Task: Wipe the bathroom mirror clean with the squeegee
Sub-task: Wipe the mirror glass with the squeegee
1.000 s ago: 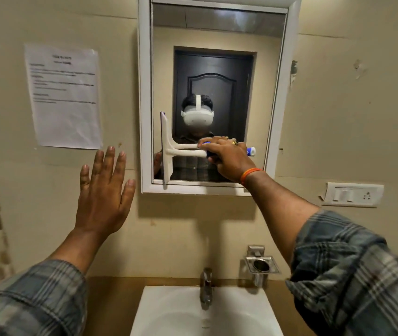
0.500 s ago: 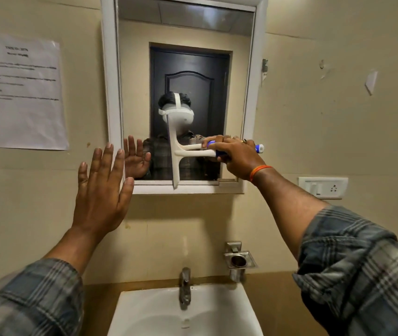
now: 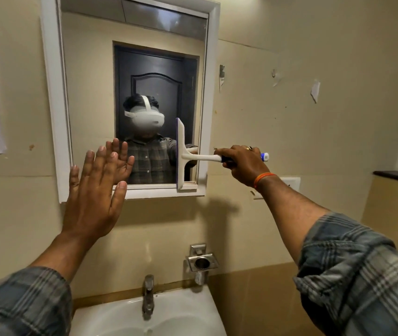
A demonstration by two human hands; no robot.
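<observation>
The right hand is closed around the handle of the squeegee. Its blade stands upright on the mirror, near the right frame edge, left of this hand. The left hand is free, fingers spread, before the mirror's lower left corner.

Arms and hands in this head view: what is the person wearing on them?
Both forearms are bare, with grey-blue plaid sleeves pushed up toward the elbows. The right hand has an orange band at its wrist and what looks like a ring on one finger. The left hand wears nothing visible.
</observation>
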